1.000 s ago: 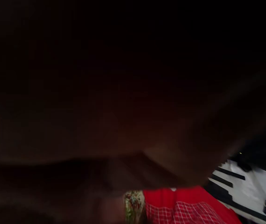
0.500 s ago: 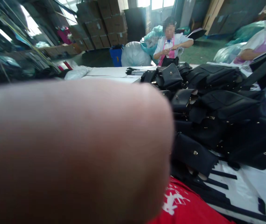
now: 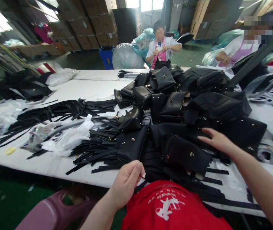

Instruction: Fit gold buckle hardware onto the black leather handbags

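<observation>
A big heap of small black bags (image 3: pixel 189 105) lies on a white table (image 3: pixel 91 86) in front of me. My right hand (image 3: pixel 216 140) reaches out with fingers stretched and rests flat on a black bag at the heap's near side. My left hand (image 3: pixel 127 182) hovers at the table's near edge with its fingers curled in a pinch; a small pale bit shows at the fingertips, too small to name. Just beyond it lie bundles of black straps (image 3: pixel 62 110) and a single flap bag (image 3: pixel 133 147).
White plastic wrappers (image 3: pixel 62 137) lie left of the straps. Two people sit at the table's far side, one (image 3: pixel 161 48) in the middle, one (image 3: pixel 244 48) at the right. Cardboard boxes (image 3: pixel 91 25) are stacked behind. A purple stool (image 3: pixel 50 214) stands below my left arm.
Something close covered the lens a second ago, then a blurred arm or hand blocked the left half. Now the view is open and both hands show over the table.
</observation>
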The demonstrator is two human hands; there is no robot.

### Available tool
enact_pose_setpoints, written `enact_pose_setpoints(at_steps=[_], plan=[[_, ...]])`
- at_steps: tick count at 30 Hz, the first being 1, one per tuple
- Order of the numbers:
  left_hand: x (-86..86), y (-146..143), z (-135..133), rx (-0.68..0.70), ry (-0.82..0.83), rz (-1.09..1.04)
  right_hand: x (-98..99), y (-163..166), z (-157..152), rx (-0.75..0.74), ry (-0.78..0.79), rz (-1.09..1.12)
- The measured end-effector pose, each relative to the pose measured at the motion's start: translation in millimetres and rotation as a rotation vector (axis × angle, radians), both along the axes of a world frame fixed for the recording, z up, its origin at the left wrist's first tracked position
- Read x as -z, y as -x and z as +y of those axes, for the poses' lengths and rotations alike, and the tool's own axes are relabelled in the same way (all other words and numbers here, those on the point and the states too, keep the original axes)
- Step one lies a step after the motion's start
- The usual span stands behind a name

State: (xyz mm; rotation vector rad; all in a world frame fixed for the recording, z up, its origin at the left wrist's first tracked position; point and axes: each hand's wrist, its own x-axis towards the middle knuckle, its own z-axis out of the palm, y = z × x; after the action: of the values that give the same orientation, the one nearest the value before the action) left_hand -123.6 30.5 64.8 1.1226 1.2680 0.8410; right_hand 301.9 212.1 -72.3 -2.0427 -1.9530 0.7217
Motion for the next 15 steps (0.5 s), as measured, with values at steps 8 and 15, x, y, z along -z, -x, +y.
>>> enact_pose_setpoints(at_steps=[8,15], plan=[[69.4,-11,-31,-0.210,0.356,-0.233,85.5,19,-84,0.051,0.150,-0.064],[66.8,-21,-18,-0.257,0.389,-0.295,20.5,67,-142,-0.244,-0.494,-0.192]])
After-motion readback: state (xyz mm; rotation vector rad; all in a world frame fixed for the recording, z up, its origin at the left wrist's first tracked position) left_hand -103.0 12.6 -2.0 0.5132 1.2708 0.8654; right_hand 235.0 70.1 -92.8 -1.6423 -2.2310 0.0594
